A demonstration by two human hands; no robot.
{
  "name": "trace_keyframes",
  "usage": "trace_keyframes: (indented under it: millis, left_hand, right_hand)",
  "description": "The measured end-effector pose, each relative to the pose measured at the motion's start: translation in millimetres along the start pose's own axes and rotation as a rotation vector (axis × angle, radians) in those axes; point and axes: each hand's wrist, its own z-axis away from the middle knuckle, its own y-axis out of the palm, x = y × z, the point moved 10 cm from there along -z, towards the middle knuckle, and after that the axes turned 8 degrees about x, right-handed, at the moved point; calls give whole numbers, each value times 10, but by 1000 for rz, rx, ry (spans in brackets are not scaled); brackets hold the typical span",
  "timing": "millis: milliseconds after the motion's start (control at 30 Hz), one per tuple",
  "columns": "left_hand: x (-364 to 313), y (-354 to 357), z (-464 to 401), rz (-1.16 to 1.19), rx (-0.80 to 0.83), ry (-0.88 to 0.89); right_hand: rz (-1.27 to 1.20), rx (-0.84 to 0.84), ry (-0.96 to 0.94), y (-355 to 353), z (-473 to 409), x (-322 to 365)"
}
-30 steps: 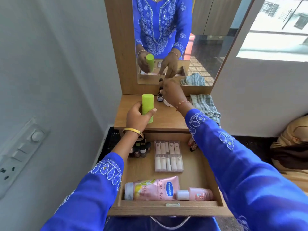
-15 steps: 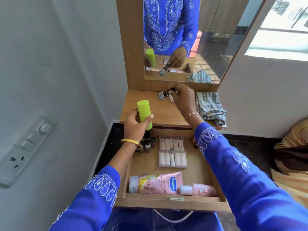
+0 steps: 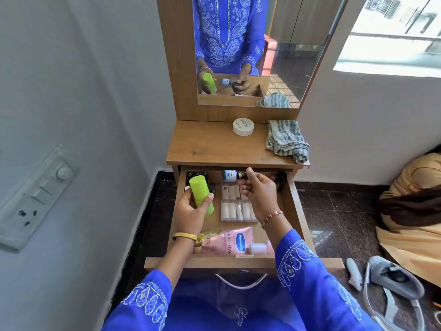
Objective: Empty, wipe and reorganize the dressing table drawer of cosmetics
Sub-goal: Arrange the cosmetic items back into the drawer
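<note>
The wooden drawer [image 3: 297, 211] of the dressing table stands pulled out. My left hand [image 3: 189, 212] grips a lime green cylinder bottle [image 3: 201, 194] over the drawer's back left. My right hand [image 3: 259, 193] holds a small dark bottle with a blue-white label [image 3: 232, 175] sideways over the drawer's back edge. Inside lie a clear case of pale tubes [image 3: 235, 204], a pink Vaseline tube [image 3: 229, 240], a small pink bottle with a white cap [image 3: 259, 248], and dark little bottles [image 3: 196, 175] at the back left corner.
On the tabletop [image 3: 205, 146] sit a white round jar [image 3: 243, 126] and a striped grey cloth [image 3: 286, 139]. A mirror [image 3: 286, 56] rises behind. A wall with a switch panel [image 3: 35, 199] is at the left. Shoes [image 3: 393, 278] and a bundle [image 3: 415, 211] lie on the floor at right.
Both hands came back from the tabletop to above the drawer, the left carrying the green bottle, the right carrying the small dark bottle. The white jar now stands uncovered on the tabletop.
</note>
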Motion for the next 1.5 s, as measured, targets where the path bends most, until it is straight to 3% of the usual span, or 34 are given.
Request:
trace_keyframes:
  millis: [300,567,700,933,1267,1500]
  left_hand:
    - [18,-50,48,-104,-19,21]
    - [-46,-192,91,-62,-105,28]
    - [3,-95,46,-100,-21,20]
    - [-31,194,100,-188,185,35]
    - [16,367,107,-207,353,49]
    - [75,393,87,-209,384,35]
  right_hand:
    - [13,-89,67,-395,279,-293]
    - [547,-134,-55,-442,256,-77]
    - [917,-139,-104,-586,283,165]
    - [1586,-181,17,-828,350,343]
    - [1892,-122,6,-685,433,360]
    - [2003,-47,11,-620,367,303]
